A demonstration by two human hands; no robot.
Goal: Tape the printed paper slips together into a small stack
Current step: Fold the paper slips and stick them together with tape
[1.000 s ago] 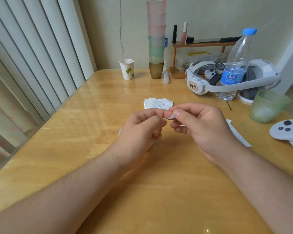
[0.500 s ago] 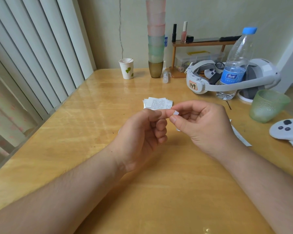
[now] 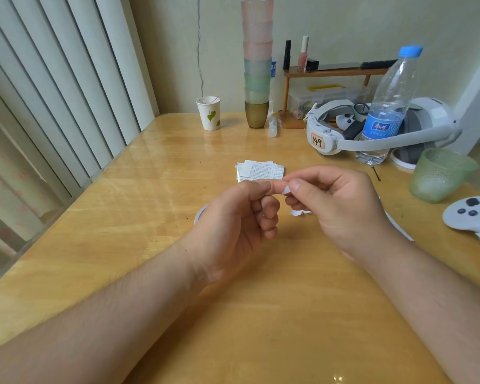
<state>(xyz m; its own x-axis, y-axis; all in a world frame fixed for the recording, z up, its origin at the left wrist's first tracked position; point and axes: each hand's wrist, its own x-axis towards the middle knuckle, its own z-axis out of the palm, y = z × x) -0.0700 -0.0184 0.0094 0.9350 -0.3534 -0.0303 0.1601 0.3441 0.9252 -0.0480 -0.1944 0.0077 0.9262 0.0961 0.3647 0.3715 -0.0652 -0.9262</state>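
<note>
A small pile of printed paper slips (image 3: 261,171) lies on the wooden table (image 3: 150,217), just beyond my hands. My left hand (image 3: 239,225) and my right hand (image 3: 336,206) meet above the table, fingertips together. Between them they pinch a small white piece of tape (image 3: 286,190). Part of a white tape roll (image 3: 200,214) shows from behind my left hand. A curled white scrap (image 3: 299,212) lies under my right hand's fingers.
A white paper strip (image 3: 396,225) lies by my right wrist. At the right stand a green cup (image 3: 438,176), a white controller (image 3: 474,214), a water bottle (image 3: 385,112) and a headset (image 3: 372,134). A paper cup (image 3: 209,113) and a tall stack of cups (image 3: 257,65) stand at the back.
Both hands have stayed together above the table. My left hand's lower fingers have uncurled a little and the white tape piece now shows more clearly between the fingertips.
</note>
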